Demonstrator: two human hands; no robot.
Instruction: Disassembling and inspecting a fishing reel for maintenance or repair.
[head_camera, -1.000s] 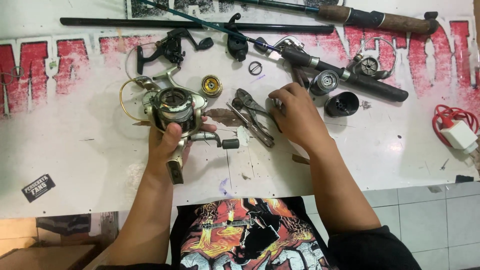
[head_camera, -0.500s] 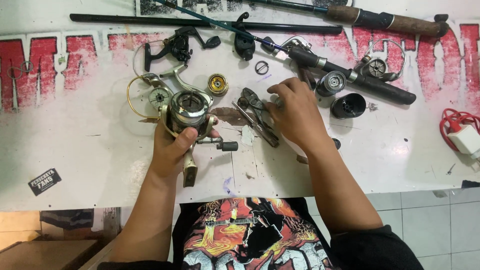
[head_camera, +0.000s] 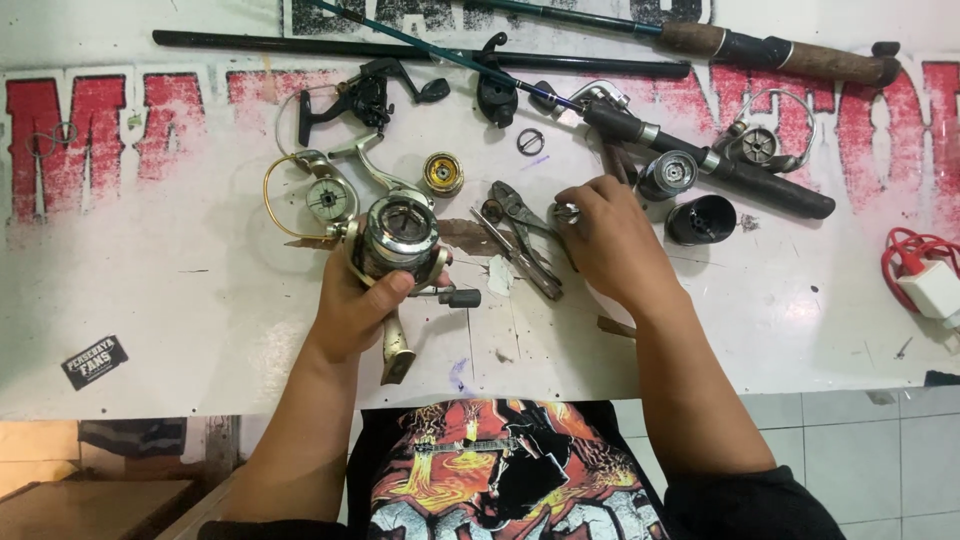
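Left hand (head_camera: 350, 310) is clamped round the silver fishing reel (head_camera: 398, 238), lifted just off the white table (head_camera: 180, 300) with its open top facing up for a clear look. Right hand (head_camera: 610, 240), fingertips pinched together on a small metal part (head_camera: 567, 212), sits beside the pliers (head_camera: 525, 238).

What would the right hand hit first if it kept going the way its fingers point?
Probably the pliers, just beyond the right hand, whose fingertips are at a small metal part.
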